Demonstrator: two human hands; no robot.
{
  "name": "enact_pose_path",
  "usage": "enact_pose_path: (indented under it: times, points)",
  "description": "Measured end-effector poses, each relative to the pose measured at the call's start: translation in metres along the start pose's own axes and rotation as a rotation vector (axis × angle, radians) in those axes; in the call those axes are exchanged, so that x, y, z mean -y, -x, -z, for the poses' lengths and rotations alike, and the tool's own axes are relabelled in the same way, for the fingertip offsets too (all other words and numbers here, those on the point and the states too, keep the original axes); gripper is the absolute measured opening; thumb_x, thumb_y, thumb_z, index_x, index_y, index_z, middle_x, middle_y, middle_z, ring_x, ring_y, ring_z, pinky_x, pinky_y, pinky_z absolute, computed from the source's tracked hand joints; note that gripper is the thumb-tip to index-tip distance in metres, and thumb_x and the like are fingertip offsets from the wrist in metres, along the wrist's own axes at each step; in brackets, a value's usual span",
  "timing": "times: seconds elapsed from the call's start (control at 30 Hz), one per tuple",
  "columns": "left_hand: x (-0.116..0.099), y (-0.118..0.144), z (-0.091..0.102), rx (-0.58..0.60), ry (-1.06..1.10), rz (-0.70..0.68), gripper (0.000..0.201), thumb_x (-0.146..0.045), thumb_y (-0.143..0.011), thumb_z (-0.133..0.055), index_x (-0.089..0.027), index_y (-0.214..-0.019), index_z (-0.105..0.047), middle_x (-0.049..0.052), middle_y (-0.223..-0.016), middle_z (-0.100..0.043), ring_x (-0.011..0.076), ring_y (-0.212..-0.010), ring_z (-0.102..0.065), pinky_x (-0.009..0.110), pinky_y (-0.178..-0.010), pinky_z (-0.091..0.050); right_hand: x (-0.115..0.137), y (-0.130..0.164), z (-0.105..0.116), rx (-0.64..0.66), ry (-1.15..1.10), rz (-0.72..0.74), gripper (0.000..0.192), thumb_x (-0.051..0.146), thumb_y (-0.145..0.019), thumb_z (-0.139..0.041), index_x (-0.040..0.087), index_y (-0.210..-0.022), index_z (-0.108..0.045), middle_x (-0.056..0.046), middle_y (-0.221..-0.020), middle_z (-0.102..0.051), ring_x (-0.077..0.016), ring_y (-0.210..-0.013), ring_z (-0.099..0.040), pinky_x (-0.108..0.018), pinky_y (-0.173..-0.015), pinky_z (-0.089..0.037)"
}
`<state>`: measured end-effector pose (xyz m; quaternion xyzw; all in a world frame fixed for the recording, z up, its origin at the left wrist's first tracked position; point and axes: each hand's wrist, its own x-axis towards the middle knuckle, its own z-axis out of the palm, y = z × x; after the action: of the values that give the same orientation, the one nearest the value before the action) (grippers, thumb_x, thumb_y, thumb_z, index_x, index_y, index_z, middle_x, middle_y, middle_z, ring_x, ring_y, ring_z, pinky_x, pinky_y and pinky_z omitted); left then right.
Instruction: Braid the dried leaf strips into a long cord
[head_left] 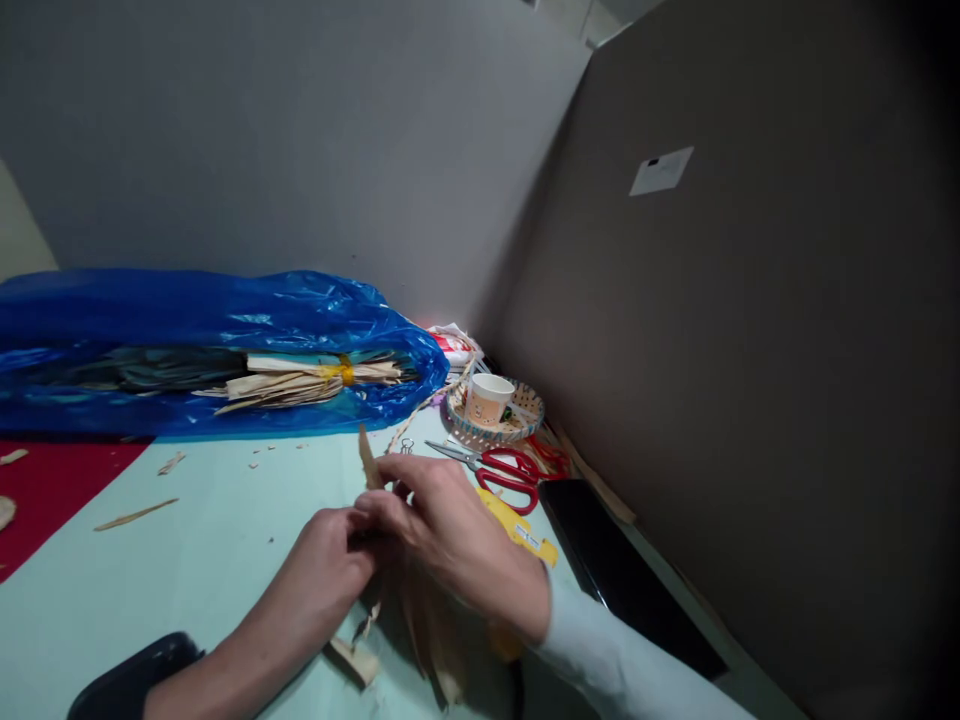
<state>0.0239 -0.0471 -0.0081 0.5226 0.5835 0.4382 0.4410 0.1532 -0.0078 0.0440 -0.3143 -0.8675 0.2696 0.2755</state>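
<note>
My right hand (442, 510) is closed, with a tan dried leaf strip (367, 458) pinched between thumb and fingers. The strip's pointed end sticks up above the knuckles. Close against it, my left hand (341, 550) is curled shut at the same strip, its fingertips mostly hidden. Below both hands hang longer dried leaf strips (431, 640), partly shadowed. A short curled piece of leaf (354, 662) lies on the table under my left wrist.
A blue plastic bag (187, 300) holds a tied bundle of dried leaves (315, 378). Red-handled scissors (510, 470), a yellow tool (521, 525), a woven basket (480, 432) with a paper cup (489, 398), and a black flat device (622, 580) lie to the right. A wall stands close behind.
</note>
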Motion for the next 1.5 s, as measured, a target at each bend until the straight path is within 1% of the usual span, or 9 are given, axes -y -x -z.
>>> enact_pose_path:
  times: [0.1,0.27,0.4,0.53,0.63,0.83,1.07,1.23,1.5]
  points:
    - [0.003,-0.001,0.002,0.000,-0.028,0.002,0.017,-0.028,-0.066,-0.065,-0.015,-0.061,-0.074,0.001,-0.056,-0.068,0.0219,-0.062,-0.059,0.028,-0.057,-0.041,-0.008,-0.011,-0.012,-0.025,-0.156,-0.031,0.019,0.017,-0.089,-0.054,0.014,-0.073,-0.064,0.000,-0.068,-0.062,-0.0104,-0.065,-0.054,-0.021,-0.062,-0.037]
    - [0.004,-0.001,0.002,0.046,0.047,0.049,0.020,-0.030,-0.075,-0.061,-0.018,-0.074,-0.076,0.002,-0.072,-0.074,0.0223,-0.076,-0.064,0.029,-0.072,-0.045,-0.025,-0.003,0.021,-0.118,-0.621,-0.226,0.024,0.030,-0.091,-0.052,0.013,-0.076,-0.062,0.001,-0.066,-0.056,-0.0080,-0.057,-0.046,-0.019,-0.054,-0.034]
    - [0.002,0.000,0.002,0.021,0.076,0.108,0.018,-0.031,-0.072,-0.065,-0.016,-0.077,-0.073,0.003,-0.067,-0.070,0.0185,-0.069,-0.061,0.027,-0.065,-0.044,-0.031,0.017,0.036,-0.055,-0.798,-0.403,0.021,0.036,-0.086,-0.061,0.017,-0.079,-0.054,0.004,-0.062,-0.054,-0.0063,-0.048,-0.035,-0.019,-0.046,-0.025]
    - [0.006,0.001,0.001,0.034,0.258,0.137,0.039,-0.041,-0.073,-0.069,-0.019,-0.103,-0.057,-0.006,-0.059,-0.059,0.0040,-0.037,-0.032,0.016,-0.037,-0.021,-0.030,0.034,0.020,0.093,-0.582,-0.443,0.021,0.034,-0.087,-0.058,0.017,-0.075,-0.056,0.002,-0.062,-0.058,-0.0084,-0.051,-0.040,-0.020,-0.047,-0.027]
    - [0.011,0.001,0.001,0.052,0.351,0.197,0.046,-0.048,-0.071,-0.072,-0.021,-0.101,-0.050,-0.010,-0.059,-0.055,0.0003,-0.034,-0.019,0.016,-0.035,-0.009,-0.026,0.040,0.009,0.100,-0.344,-0.414,0.024,0.034,-0.089,-0.055,0.018,-0.071,-0.058,0.001,-0.065,-0.057,-0.0119,-0.061,-0.048,-0.022,-0.053,-0.032]
    - [0.012,-0.001,0.004,0.126,0.339,0.328,0.041,-0.049,-0.069,-0.073,-0.019,-0.088,-0.054,-0.005,-0.063,-0.060,0.0005,-0.039,-0.018,0.019,-0.040,-0.006,-0.026,0.044,0.004,0.065,-0.170,-0.378,0.027,0.036,-0.089,-0.055,0.019,-0.069,-0.054,-0.003,-0.087,-0.061,-0.0168,-0.082,-0.056,-0.026,-0.069,-0.041]
    - [0.002,0.002,0.001,0.046,0.277,0.406,0.042,-0.051,-0.062,-0.076,-0.019,-0.084,-0.060,-0.002,-0.065,-0.064,0.0020,-0.040,-0.021,0.022,-0.044,-0.008,-0.034,0.046,-0.006,0.051,-0.182,-0.401,0.028,0.040,-0.089,-0.054,0.022,-0.068,-0.055,-0.001,-0.072,-0.060,-0.0148,-0.062,-0.053,-0.025,-0.053,-0.036]
    - [0.010,0.001,0.002,0.033,0.256,0.410,0.045,-0.055,-0.062,-0.075,-0.019,-0.087,-0.063,-0.008,-0.051,-0.050,0.0028,-0.038,-0.018,0.019,-0.040,-0.010,-0.033,0.049,-0.003,0.013,-0.171,-0.376,0.026,0.037,-0.088,-0.055,0.022,-0.067,-0.056,-0.001,-0.069,-0.059,-0.0144,-0.058,-0.050,-0.025,-0.052,-0.035]
    - [0.006,0.002,0.000,0.024,0.228,0.403,0.039,-0.048,-0.063,-0.076,-0.020,-0.089,-0.067,-0.011,-0.044,-0.039,0.0032,-0.036,-0.020,0.017,-0.037,-0.015,-0.027,0.049,-0.004,0.051,-0.101,-0.399,0.018,0.025,-0.088,-0.054,0.021,-0.070,-0.054,-0.004,-0.085,-0.061,-0.0173,-0.074,-0.055,-0.028,-0.064,-0.041]
